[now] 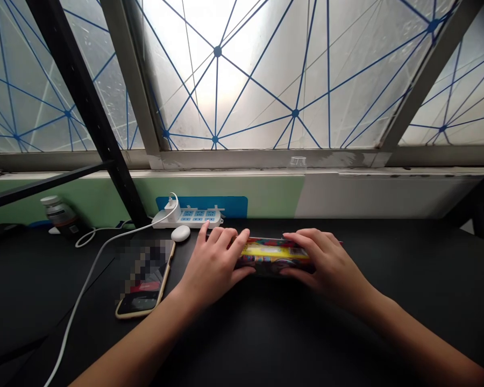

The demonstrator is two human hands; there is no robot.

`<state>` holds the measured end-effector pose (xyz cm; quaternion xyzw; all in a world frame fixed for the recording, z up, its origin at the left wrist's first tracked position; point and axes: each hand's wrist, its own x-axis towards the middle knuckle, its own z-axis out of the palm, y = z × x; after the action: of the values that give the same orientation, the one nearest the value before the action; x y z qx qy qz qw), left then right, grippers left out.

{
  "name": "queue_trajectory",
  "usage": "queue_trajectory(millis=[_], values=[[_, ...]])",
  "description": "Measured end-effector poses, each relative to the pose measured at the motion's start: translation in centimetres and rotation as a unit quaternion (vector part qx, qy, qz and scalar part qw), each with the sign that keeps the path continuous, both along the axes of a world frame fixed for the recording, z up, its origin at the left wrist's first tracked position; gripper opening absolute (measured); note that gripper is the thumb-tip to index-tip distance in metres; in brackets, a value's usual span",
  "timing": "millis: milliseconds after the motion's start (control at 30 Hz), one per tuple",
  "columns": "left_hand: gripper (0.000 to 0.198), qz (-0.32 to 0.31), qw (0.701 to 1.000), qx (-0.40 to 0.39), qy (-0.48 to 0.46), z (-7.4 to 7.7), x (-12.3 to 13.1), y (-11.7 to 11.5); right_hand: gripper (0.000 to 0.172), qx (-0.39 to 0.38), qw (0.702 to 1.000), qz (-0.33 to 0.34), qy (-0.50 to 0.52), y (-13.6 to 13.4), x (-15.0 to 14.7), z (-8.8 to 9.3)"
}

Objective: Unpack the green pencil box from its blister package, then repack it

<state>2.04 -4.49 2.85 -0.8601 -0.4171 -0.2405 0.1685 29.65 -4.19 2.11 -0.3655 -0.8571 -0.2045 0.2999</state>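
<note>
A colourful printed box (272, 255), mainly yellow and red with a dark lower part, lies lengthwise on the black desk in front of me. My left hand (220, 255) grips its left end, thumb at the near side and fingers over the top. At the other end my right hand (322, 255) holds it the same way. Both hands cover the box's ends, so only its middle shows. Close to my left hand are a white rounded case (180, 233) and a phone in a pale-edged case (145, 290), its screen partly blurred out.
Behind the hands, a white power strip (199, 217) with a plugged-in charger (171, 207) sits against the wall. Its white cable (100, 252) runs down the left side. A bottle (62, 215) stands far left, beyond a black metal post (92, 118). Windows (258, 75) line the back.
</note>
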Motion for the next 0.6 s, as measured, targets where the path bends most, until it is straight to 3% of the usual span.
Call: queue_trajectory(millis=[133,300,500,600], values=[[0.040,-0.024,0.999,-0.022,0.022,-0.3,0.4,-0.4,0.034,-0.012,0.999,0.024,-0.033,-0.3,-0.5,-0.2],[0.032,-0.038,0.997,-0.064,0.035,-0.3,0.5,-0.9,0.020,-0.043,0.998,0.033,-0.031,-1.2,-1.7,-0.3],[0.025,-0.049,0.987,-0.124,0.095,-0.2,0.9,-1.1,0.009,-0.091,0.992,0.050,-0.066,-1.8,-2.9,-1.2],[0.023,-0.054,0.984,-0.130,0.111,-0.3,0.9,-0.9,0.014,-0.111,0.990,0.059,-0.070,-1.7,-3.2,-1.4]])
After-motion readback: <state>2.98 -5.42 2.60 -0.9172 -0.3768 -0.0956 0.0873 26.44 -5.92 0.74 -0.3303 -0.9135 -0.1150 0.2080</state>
